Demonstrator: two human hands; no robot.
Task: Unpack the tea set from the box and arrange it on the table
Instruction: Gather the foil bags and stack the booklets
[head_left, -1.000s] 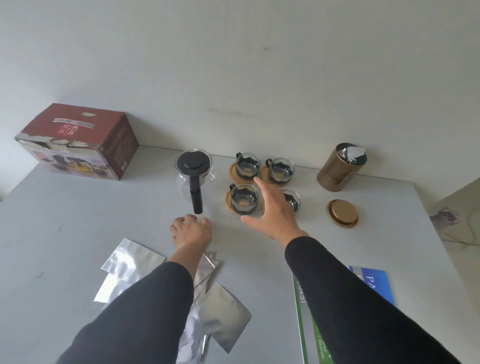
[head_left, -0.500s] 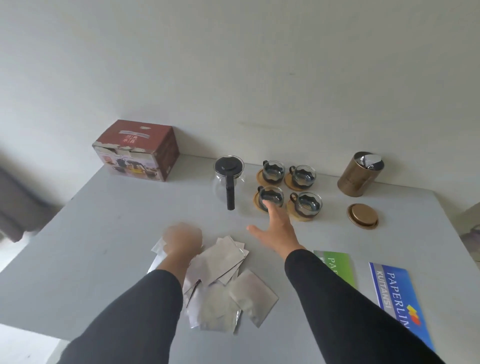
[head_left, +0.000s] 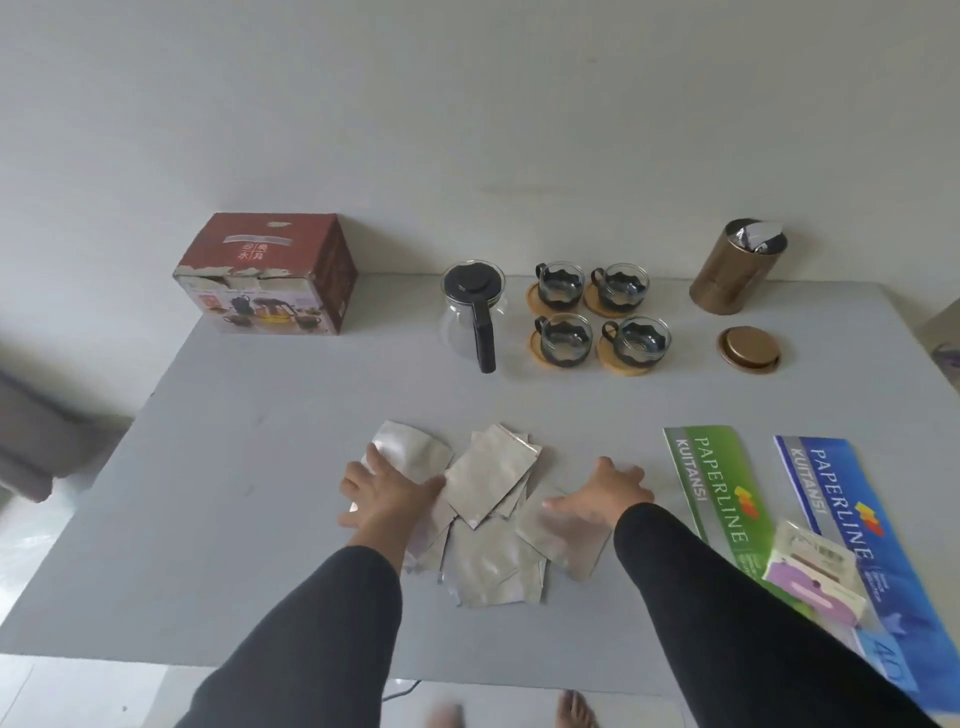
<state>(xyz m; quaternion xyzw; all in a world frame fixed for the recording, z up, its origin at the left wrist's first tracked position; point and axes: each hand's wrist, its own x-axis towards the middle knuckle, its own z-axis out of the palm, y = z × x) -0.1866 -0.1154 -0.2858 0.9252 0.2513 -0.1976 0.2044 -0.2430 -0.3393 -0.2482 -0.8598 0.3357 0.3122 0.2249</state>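
A glass teapot (head_left: 470, 312) with a black lid and handle stands at the back of the grey table (head_left: 260, 415). To its right, several glass cups (head_left: 597, 317) sit on round wooden coasters in a square block. The red tea set box (head_left: 270, 275) rests closed at the back left by the wall. Near the front lies a heap of silver foil pouches (head_left: 488, 499). My left hand (head_left: 387, 493) lies flat on the heap's left side, fingers spread. My right hand (head_left: 597, 499) rests flat on its right side. Neither hand holds anything.
A gold tin (head_left: 737, 267) with foil inside stands at the back right, its lid (head_left: 749, 348) flat in front of it. A green booklet (head_left: 717, 493), a blue booklet (head_left: 841, 525) and a small purple packet (head_left: 815, 577) lie at the right front.
Both hands have drawn back from the cups and teapot to the foil pouches near the front edge. The view has pulled back, so more of the table shows.
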